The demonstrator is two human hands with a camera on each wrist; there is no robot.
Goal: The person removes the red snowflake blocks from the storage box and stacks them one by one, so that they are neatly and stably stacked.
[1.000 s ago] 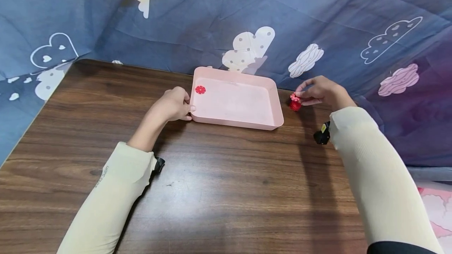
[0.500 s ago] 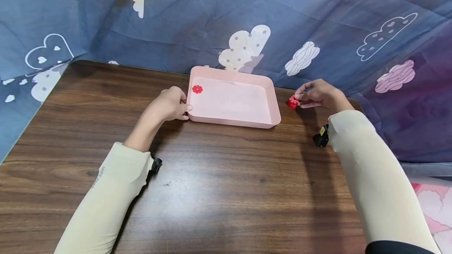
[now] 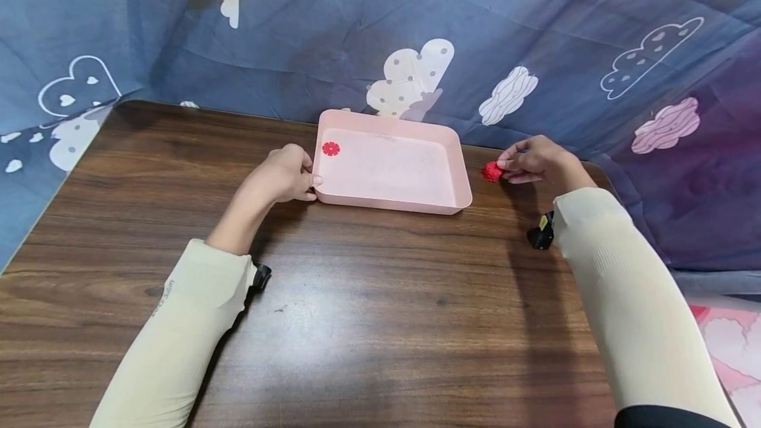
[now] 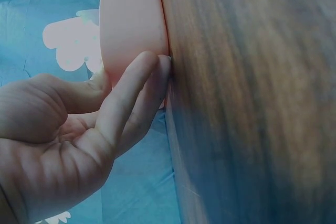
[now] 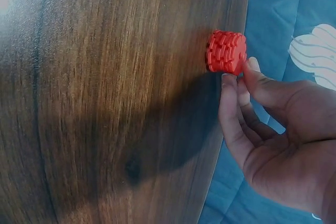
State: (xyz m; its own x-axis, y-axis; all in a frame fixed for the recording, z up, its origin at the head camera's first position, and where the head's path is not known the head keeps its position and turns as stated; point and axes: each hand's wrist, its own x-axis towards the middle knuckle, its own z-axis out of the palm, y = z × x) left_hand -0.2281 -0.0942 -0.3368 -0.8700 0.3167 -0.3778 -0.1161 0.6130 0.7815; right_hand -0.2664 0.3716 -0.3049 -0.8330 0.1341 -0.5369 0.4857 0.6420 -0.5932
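Note:
My left hand point(image 3: 282, 176) grips the near left corner of a shallow pink tray point(image 3: 389, 205), thumb over the rim and fingers against the outer wall. Flat in the tray's left end lies one red notched disc point(image 3: 331, 148), shaped like a flower. Right of the tray, a short stack of the same red discs point(image 5: 226, 52) stands on the table. My right hand point(image 3: 540, 160) is at that stack, thumb and fingertips pinching the edge of the top disc point(image 5: 239, 55). In the right wrist view the discs sit flush, one on another.
The brown wooden table point(image 3: 368, 296) meets a blue cloud-print cloth point(image 3: 297, 32) right behind the tray and stack. A pink patterned surface point(image 3: 728, 349) shows past the right edge. Both forearms wear pale sleeves with small black devices near the wrists.
My right hand has lowered the tilted disc it was pinching down onto the top of the stack. My left hand keeps its grip on the tray. The head view has shifted slightly.

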